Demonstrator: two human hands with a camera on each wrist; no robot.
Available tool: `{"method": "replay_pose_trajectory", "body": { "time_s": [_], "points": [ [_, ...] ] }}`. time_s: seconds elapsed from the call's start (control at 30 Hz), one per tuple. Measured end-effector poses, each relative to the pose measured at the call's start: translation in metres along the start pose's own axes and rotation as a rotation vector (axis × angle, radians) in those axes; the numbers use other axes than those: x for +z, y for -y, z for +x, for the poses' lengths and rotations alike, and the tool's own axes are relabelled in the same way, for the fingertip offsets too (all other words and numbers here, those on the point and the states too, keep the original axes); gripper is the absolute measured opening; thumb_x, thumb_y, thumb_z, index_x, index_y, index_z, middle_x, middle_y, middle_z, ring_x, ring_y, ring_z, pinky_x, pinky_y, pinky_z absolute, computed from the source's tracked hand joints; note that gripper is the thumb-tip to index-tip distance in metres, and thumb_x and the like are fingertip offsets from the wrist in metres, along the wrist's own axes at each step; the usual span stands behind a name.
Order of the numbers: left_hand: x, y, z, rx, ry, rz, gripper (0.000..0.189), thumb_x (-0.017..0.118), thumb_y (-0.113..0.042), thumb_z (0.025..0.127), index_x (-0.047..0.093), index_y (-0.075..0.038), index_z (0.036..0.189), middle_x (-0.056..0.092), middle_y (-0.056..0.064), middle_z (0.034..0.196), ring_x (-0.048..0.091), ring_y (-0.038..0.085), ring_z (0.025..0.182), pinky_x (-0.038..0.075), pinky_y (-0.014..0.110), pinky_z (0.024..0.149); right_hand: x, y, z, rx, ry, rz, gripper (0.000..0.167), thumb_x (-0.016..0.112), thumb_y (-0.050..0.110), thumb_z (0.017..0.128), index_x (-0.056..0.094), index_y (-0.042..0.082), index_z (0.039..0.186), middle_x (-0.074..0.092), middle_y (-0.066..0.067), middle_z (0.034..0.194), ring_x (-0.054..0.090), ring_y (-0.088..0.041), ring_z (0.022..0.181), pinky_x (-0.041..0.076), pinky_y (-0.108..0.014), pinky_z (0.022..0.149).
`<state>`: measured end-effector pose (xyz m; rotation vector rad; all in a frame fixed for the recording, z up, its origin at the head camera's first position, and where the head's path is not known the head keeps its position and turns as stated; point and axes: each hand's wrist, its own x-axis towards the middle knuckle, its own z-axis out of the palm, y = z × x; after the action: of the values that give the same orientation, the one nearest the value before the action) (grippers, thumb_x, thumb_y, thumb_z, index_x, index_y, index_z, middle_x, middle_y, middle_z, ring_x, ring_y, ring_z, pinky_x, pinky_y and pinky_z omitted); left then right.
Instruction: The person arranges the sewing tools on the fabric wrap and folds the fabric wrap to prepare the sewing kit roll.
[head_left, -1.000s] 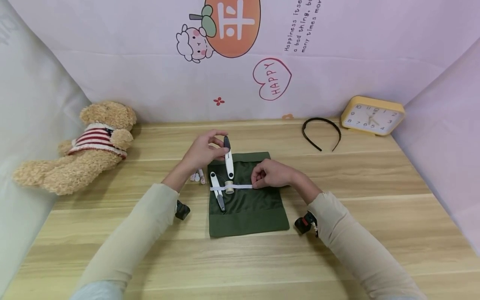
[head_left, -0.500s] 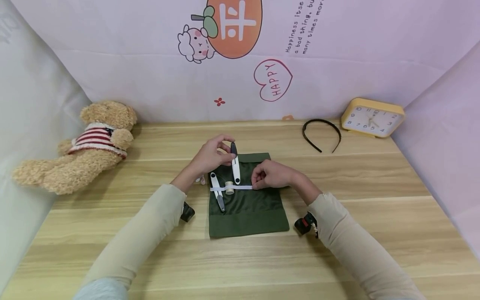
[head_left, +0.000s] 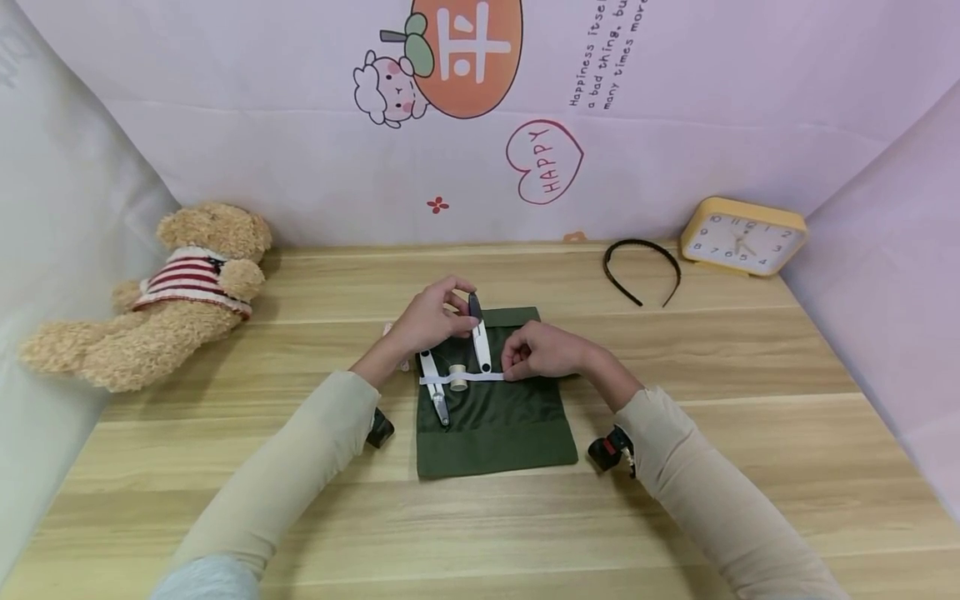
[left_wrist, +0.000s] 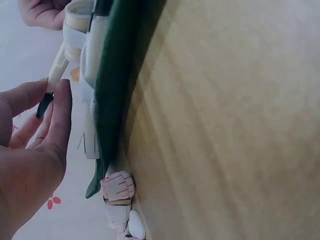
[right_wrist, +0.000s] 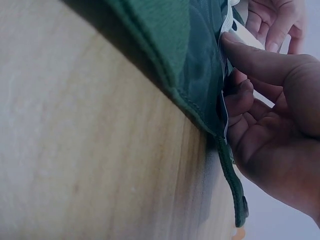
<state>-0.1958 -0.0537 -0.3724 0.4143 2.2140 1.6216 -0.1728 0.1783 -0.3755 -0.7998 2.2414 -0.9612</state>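
Observation:
My left hand (head_left: 427, 321) pinches the dark end of a slim white tool (head_left: 481, 346), which has a black dot near its lower end. That lower end is right at a white elastic strap (head_left: 480, 377) running across a dark green fabric roll (head_left: 495, 454). At the strap's right part my right hand (head_left: 547, 350) pinches and lifts it, thumb on top in the right wrist view. Under the strap at left lie a second white tool (head_left: 430, 367) of the same shape and a cream thread spool (head_left: 458, 384).
Small white-and-pink rolled items (left_wrist: 118, 186) and a white oval piece (left_wrist: 136, 225) lie left of the fabric, partly behind the left hand in the head view. A teddy bear (head_left: 187, 308) is at left. A black headband (head_left: 642, 243) and a yellow clock (head_left: 744, 237) stand back right.
My left hand has moved right and slightly nearer with the white tool, from above the spool to the strap right of it. My right hand keeps its place on the strap.

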Motion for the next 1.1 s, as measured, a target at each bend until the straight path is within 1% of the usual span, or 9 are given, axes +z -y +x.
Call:
{"method": "replay_pose_trajectory", "body": {
  "time_s": [0.1, 0.23, 0.3, 0.37, 0.57, 0.7, 0.8, 1.1],
  "points": [
    [0.0003, 0.0017, -0.0004, -0.017, 0.043, 0.029, 0.052, 0.069, 0.003, 0.094, 0.049, 0.003, 0.142, 0.062, 0.019, 0.108, 0.07, 0.028, 0.086, 0.059, 0.038, 0.079, 0.0004, -0.0004, 0.0006, 0.005, -0.001, 0.002, 0.006, 0.073, 0.004, 0.093, 0.073, 0.006, 0.087, 0.063, 0.001, 0.075, 0.053, -0.012, 0.067, 0.044, -0.028, 0.065],
    [0.0001, 0.0044, -0.0008, -0.039, 0.131, 0.119, 0.051, 0.071, -0.005, 0.095, 0.051, 0.0, 0.141, 0.066, 0.016, 0.109, 0.07, 0.026, 0.089, 0.058, 0.037, 0.082, -0.0002, 0.0003, 0.0004, 0.009, -0.001, 0.007, 0.005, 0.073, 0.004, 0.092, 0.074, 0.006, 0.087, 0.064, 0.001, 0.075, 0.053, -0.013, 0.067, 0.045, -0.028, 0.065],
    [-0.0003, 0.0057, -0.0011, -0.044, 0.164, 0.161, 0.05, 0.072, -0.009, 0.095, 0.052, -0.002, 0.141, 0.066, 0.014, 0.11, 0.069, 0.024, 0.093, 0.056, 0.037, 0.085, -0.0004, 0.0006, 0.0003, 0.01, -0.001, 0.009, 0.005, 0.073, 0.004, 0.092, 0.074, 0.005, 0.088, 0.064, 0.001, 0.075, 0.053, -0.012, 0.068, 0.045, -0.028, 0.065],
    [-0.0007, 0.0064, -0.0014, -0.044, 0.182, 0.186, 0.051, 0.073, -0.012, 0.095, 0.053, -0.003, 0.14, 0.067, 0.013, 0.111, 0.068, 0.023, 0.095, 0.054, 0.038, 0.087, -0.0006, 0.0008, 0.0002, 0.012, -0.001, 0.012, 0.005, 0.073, 0.003, 0.092, 0.074, 0.005, 0.088, 0.064, 0.001, 0.076, 0.053, -0.013, 0.068, 0.045, -0.028, 0.065],
    [-0.0004, 0.006, -0.0035, -0.044, 0.212, 0.195, 0.051, 0.076, -0.013, 0.093, 0.055, -0.002, 0.138, 0.067, 0.011, 0.107, 0.066, 0.023, 0.095, 0.053, 0.038, 0.087, -0.0004, 0.0008, -0.0002, 0.016, -0.001, 0.015, 0.005, 0.073, 0.003, 0.093, 0.074, 0.005, 0.088, 0.064, 0.0, 0.076, 0.053, -0.013, 0.067, 0.045, -0.028, 0.065],
    [0.0, 0.0071, -0.0052, -0.03, 0.238, 0.235, 0.05, 0.078, -0.013, 0.091, 0.058, -0.002, 0.135, 0.068, 0.009, 0.104, 0.065, 0.021, 0.094, 0.054, 0.035, 0.084, 0.0002, 0.0011, 0.0001, 0.018, 0.002, 0.012, 0.005, 0.073, 0.004, 0.093, 0.074, 0.005, 0.089, 0.065, 0.0, 0.076, 0.054, -0.012, 0.067, 0.045, -0.028, 0.065],
    [0.0008, 0.0077, -0.0053, -0.005, 0.261, 0.277, 0.048, 0.079, -0.013, 0.09, 0.061, -0.001, 0.132, 0.068, 0.008, 0.103, 0.065, 0.02, 0.094, 0.054, 0.034, 0.083, 0.0007, 0.001, 0.0003, 0.02, 0.003, 0.006, 0.004, 0.073, 0.004, 0.092, 0.074, 0.006, 0.089, 0.065, 0.0, 0.077, 0.054, -0.012, 0.068, 0.046, -0.028, 0.065],
    [0.0027, 0.0052, -0.0061, 0.075, 0.317, 0.4, 0.036, 0.081, -0.014, 0.088, 0.069, -0.002, 0.12, 0.069, 0.005, 0.102, 0.064, 0.017, 0.095, 0.053, 0.031, 0.086, 0.0004, 0.0003, 0.0004, 0.003, -0.004, -0.007, 0.004, 0.073, 0.005, 0.092, 0.074, 0.006, 0.088, 0.065, 0.001, 0.076, 0.054, -0.012, 0.068, 0.046, -0.028, 0.065]
  ]
}}
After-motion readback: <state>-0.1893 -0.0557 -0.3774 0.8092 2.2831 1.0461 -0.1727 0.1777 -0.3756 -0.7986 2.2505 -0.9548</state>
